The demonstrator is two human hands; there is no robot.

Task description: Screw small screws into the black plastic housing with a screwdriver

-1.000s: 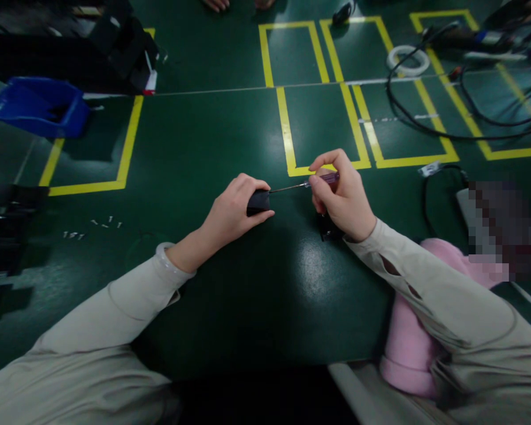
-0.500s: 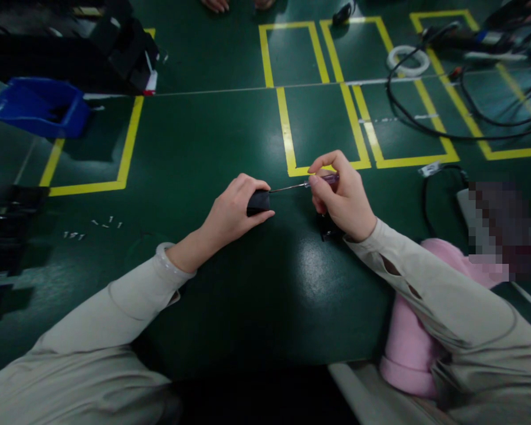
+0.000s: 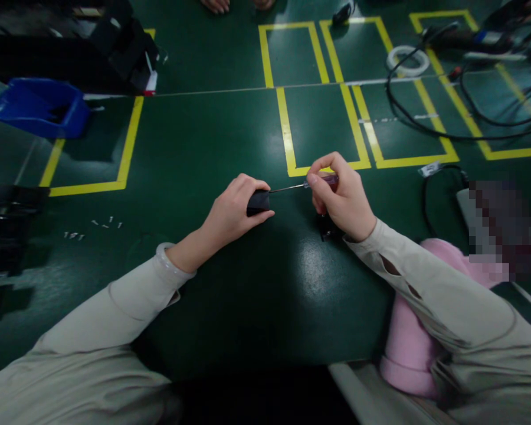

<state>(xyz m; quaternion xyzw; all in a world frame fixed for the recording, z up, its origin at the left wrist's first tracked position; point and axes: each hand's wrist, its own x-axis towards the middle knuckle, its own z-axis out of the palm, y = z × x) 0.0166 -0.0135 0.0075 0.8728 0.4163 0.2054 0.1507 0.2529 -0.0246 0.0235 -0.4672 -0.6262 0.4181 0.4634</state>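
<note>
My left hand [image 3: 233, 206] grips a small black box-shaped part [image 3: 259, 202] between thumb and fingers, just above or on the green table. In my right hand [image 3: 343, 192] is a screwdriver [image 3: 307, 184] with a clear purplish handle, held nearly level. Its thin shaft points left, and the tip meets the upper right edge of the black part; what it touches there is too small to make out. A second small black part [image 3: 327, 226] lies under my right hand, partly hidden by it. Several small screws [image 3: 74, 235] are scattered on the table to the left.
A blue bin [image 3: 39, 109] stands at the left, near large black equipment [image 3: 115, 47]. Black parts [image 3: 4, 242] line the left edge. Yellow tape [image 3: 287, 130] marks the green table [image 3: 203, 136]. Black cables [image 3: 393, 100] and a white tape roll [image 3: 407, 61] lie right. Another person's hand [image 3: 216, 5] shows at the far edge.
My right hand's fingers have shifted very slightly on the screwdriver handle. The black part and my left hand stay where they were.
</note>
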